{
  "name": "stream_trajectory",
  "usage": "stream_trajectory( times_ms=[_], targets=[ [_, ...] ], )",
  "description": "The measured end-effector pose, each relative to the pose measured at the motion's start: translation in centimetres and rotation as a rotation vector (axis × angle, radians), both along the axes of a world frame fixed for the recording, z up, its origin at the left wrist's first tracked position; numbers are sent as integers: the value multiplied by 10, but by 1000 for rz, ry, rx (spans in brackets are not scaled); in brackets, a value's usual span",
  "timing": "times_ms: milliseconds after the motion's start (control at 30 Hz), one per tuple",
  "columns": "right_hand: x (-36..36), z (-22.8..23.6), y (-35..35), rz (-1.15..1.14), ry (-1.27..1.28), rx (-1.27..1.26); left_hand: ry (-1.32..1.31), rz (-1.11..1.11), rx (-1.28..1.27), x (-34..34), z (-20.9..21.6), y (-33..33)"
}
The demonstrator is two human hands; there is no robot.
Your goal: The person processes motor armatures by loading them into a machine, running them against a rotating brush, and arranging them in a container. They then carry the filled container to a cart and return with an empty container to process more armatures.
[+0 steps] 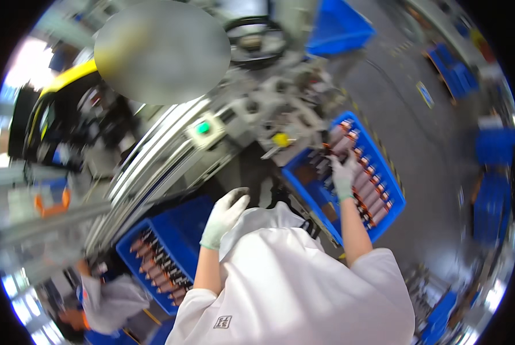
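My right hand (344, 174), in a pale glove, reaches into a blue bin (400, 198) on the right. Its fingers close round one end of a motor rotor (344, 148), a brownish cylinder; blur hides the exact grip. Several similar rotors (371, 195) with coppery ends and thin shafts lie in a row beside it. My left hand (226, 217), also gloved, hovers in front of my body, its fingers loosely bent and a gap showing at the thumb. Nothing is visible in it.
Another blue bin (125, 253) with several rotors (157, 270) stands at the lower left. Ahead is a machine bench with metal rails (154, 144), a green button (203, 127) and a yellow knob (281, 140). A co-worker's sleeve (114, 299) shows at lower left. A blue crate (338, 29) stands far ahead.
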State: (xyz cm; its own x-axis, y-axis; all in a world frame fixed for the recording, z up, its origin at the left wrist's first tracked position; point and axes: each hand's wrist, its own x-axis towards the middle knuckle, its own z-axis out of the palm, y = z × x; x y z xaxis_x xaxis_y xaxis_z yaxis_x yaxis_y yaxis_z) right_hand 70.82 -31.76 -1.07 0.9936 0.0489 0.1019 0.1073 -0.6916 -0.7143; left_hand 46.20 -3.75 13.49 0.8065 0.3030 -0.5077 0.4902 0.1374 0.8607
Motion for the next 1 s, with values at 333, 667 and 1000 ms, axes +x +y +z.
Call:
stream_trajectory(
  times_ms=[333, 667, 1000],
  targets=[
    [-146, 94, 160, 526, 436, 365, 47, 745, 75, -159, -1, 57],
    [-67, 178, 425, 1156, -164, 113, 1041, 1712, 720, -407, -139, 48],
    [-75, 187, 450, 960, -158, -434, 915, 1762, 223, -470, -179, 56]
  ],
)
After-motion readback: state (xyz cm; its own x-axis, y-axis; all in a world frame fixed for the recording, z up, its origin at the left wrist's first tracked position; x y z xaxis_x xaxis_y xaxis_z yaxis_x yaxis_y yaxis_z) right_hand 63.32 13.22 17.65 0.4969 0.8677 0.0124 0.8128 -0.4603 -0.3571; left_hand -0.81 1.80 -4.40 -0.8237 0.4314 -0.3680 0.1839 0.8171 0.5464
